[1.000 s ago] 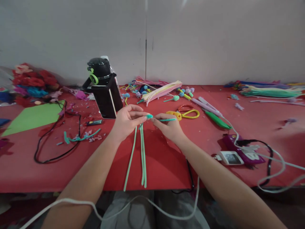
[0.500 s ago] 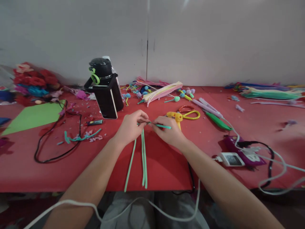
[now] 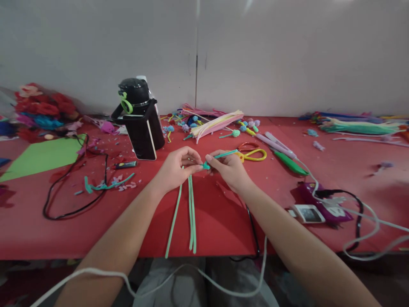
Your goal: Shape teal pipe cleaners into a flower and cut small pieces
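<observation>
Between my two hands, a little above the red table, is a teal pipe cleaner (image 3: 227, 153), coiled into a small knot at one end. My left hand (image 3: 177, 169) pinches the knotted end between thumb and fingers. With thumb and forefinger, my right hand (image 3: 230, 168) grips the same pipe cleaner just beside the knot, its straight tail pointing up to the right. Below my left hand several loose green pipe cleaners (image 3: 192, 217) lie lengthwise toward the front edge. Yellow-handled scissors (image 3: 257, 154) lie just past my right hand.
A black bottle in a holder (image 3: 140, 136) stands back left. A green sheet (image 3: 47, 155) and a black cable (image 3: 60, 217) lie left. Pipe cleaner bundles (image 3: 220, 123) rest at the back. At right are a lilac hair straightener (image 3: 276, 146), a purple power strip (image 3: 311, 194) and white cords.
My hands have turned the pipe cleaner, so its knot now shows between my fingertips. Its free tail has swung upward to the right.
</observation>
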A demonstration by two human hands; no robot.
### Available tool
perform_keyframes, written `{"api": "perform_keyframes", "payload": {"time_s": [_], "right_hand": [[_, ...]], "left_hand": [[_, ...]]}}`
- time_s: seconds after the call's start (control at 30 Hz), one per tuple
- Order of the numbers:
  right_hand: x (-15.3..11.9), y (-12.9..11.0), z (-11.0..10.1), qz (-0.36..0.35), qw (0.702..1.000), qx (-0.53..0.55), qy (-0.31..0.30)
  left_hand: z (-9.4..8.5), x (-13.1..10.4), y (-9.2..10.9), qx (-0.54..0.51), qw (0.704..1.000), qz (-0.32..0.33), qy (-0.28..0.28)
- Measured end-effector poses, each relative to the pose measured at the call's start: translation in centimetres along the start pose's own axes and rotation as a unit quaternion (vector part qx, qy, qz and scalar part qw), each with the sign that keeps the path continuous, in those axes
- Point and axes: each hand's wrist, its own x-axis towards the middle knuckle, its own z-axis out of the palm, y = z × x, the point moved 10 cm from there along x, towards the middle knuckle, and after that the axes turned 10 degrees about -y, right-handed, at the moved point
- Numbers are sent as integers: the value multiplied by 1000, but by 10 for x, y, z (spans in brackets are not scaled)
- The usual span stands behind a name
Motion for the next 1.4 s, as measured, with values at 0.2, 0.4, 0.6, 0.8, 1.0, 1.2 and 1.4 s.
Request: {"api": "perform_keyframes", "payload": {"time_s": [0.2, 0.4, 0.6, 0.8, 1.0, 1.2, 1.4], "right_hand": [[-1, -9, 2, -34, 999, -17, 1], [-3, -15, 2, -49, 999, -8, 6], [-5, -23, 4, -74, 997, -35, 2], [-6, -25, 7, -69, 996, -57, -4], [-5, -23, 7, -69, 996, -56, -6], [-4, -17, 8, -54, 998, -4, -9], [-4, -12, 10, -46, 998, -36, -3]], "left_hand": [[9, 1, -3, 40, 996, -17, -74], [15, -1, -1, 79, 987, -35, -138], [17, -4, -12, -54, 983, -95, -149], [28, -9, -27, -111, 966, -151, -179], [32, -9, -23, -91, 968, -143, -188], [28, -5, 5, 22, 987, -20, -161], [12, -3, 18, 41, 997, 27, -59]]}}
